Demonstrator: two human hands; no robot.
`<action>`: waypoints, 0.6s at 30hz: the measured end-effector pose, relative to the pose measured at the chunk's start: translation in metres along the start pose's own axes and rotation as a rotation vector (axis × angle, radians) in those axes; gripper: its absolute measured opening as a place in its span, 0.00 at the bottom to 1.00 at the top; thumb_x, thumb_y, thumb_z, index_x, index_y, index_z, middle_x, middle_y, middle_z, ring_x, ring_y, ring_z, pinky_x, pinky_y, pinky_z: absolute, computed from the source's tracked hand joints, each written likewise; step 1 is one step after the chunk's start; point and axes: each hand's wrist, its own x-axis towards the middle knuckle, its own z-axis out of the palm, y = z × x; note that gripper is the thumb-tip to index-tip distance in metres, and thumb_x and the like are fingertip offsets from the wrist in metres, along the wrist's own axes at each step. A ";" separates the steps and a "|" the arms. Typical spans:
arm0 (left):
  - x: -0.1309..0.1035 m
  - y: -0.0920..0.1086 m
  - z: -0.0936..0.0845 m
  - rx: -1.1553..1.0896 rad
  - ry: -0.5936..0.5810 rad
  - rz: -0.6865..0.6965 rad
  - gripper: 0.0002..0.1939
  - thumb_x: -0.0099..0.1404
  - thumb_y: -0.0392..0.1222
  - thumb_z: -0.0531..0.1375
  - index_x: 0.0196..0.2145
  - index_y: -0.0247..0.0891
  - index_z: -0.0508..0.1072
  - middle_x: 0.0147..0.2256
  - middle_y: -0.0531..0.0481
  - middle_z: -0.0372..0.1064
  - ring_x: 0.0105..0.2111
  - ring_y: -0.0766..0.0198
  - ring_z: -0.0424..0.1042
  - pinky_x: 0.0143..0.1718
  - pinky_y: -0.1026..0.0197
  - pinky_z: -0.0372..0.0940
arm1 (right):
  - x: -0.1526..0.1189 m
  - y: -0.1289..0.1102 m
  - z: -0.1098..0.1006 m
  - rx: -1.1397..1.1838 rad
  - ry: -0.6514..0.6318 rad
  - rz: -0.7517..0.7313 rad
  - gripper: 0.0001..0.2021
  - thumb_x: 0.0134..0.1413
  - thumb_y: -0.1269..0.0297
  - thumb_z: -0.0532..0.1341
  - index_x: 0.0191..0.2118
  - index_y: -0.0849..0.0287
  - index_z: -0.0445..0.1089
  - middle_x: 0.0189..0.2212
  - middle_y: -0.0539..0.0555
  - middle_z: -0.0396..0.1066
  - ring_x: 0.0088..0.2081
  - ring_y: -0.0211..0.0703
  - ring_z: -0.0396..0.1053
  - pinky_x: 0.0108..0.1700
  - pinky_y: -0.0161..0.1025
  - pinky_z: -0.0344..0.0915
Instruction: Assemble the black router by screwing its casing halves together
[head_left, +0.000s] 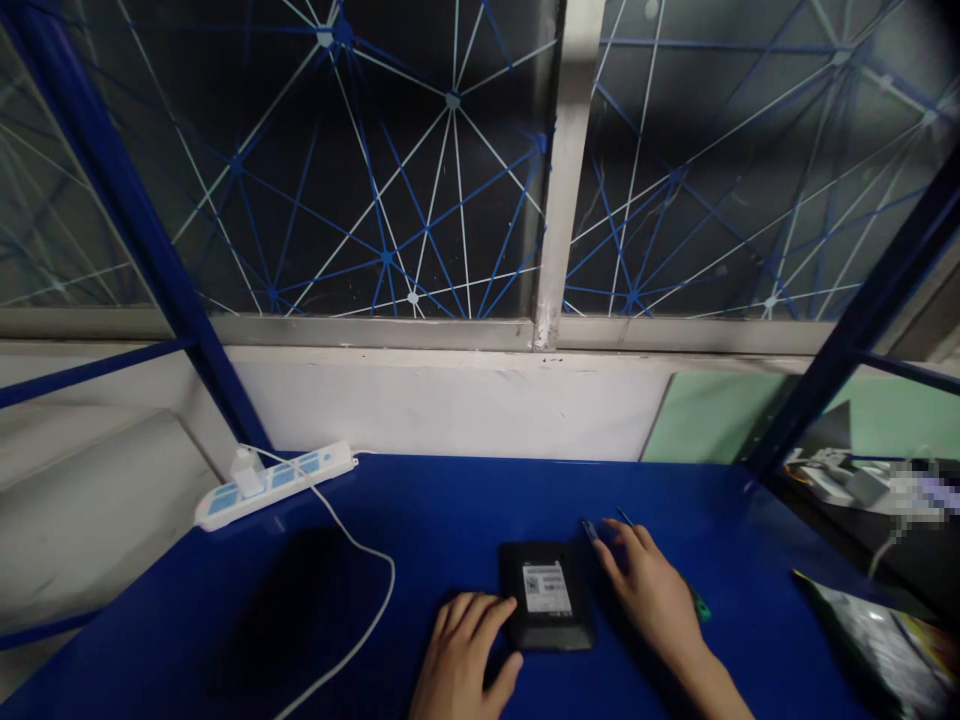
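A black rectangular device (551, 636) with a white printed label lies flat on the blue table. At its left edge is my left hand (469, 655), fingers apart, with a fingertip at the device's side. To the right of the device, my right hand (649, 590) rests low over the table, its thumb and index finger near a small dark blue item (589, 530). A thin blue shaft (624, 516) shows just past the right fingers, and a green piece (700, 604) sticks out beyond that hand; what lies beneath the palm is hidden.
A white power strip (281, 484) with a plugged-in adapter sits at the back left, its white cable (391, 575) curving toward the front. A shiny plastic packet (881, 635) lies at the right. Blue frame posts (832, 340) rise on both sides before a window.
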 end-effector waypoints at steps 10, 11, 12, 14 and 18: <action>0.000 -0.001 0.002 0.010 0.013 0.012 0.26 0.62 0.35 0.63 0.57 0.48 0.68 0.49 0.49 0.75 0.48 0.51 0.75 0.47 0.49 0.72 | -0.049 0.079 -0.032 -0.187 0.004 0.071 0.21 0.65 0.51 0.50 0.55 0.56 0.66 0.44 0.61 0.73 0.41 0.55 0.76 0.43 0.48 0.70; 0.001 -0.001 0.002 0.011 0.009 0.018 0.26 0.62 0.35 0.63 0.57 0.48 0.68 0.49 0.49 0.75 0.47 0.51 0.75 0.47 0.49 0.72 | -0.052 0.079 -0.032 -0.164 -0.020 0.108 0.20 0.65 0.50 0.50 0.54 0.55 0.66 0.44 0.61 0.74 0.42 0.55 0.76 0.43 0.47 0.70; 0.001 -0.002 0.002 0.012 0.007 0.023 0.26 0.62 0.35 0.63 0.57 0.48 0.68 0.49 0.49 0.76 0.47 0.51 0.75 0.46 0.49 0.72 | -0.054 0.078 -0.032 -0.141 -0.042 0.145 0.19 0.65 0.49 0.50 0.53 0.54 0.67 0.43 0.60 0.74 0.42 0.54 0.76 0.42 0.46 0.71; 0.001 -0.001 0.002 0.013 0.001 0.022 0.25 0.63 0.35 0.63 0.57 0.48 0.68 0.49 0.49 0.76 0.47 0.51 0.75 0.47 0.48 0.72 | -0.055 0.075 -0.032 -0.093 -0.080 0.207 0.19 0.64 0.48 0.50 0.49 0.53 0.69 0.41 0.59 0.75 0.43 0.54 0.77 0.40 0.45 0.71; 0.002 0.003 0.001 -0.001 -0.016 -0.017 0.25 0.63 0.35 0.62 0.57 0.48 0.68 0.50 0.49 0.75 0.49 0.50 0.74 0.49 0.47 0.71 | -0.049 0.074 -0.035 0.028 -0.091 0.294 0.20 0.61 0.43 0.53 0.46 0.53 0.70 0.43 0.58 0.76 0.40 0.54 0.77 0.38 0.46 0.71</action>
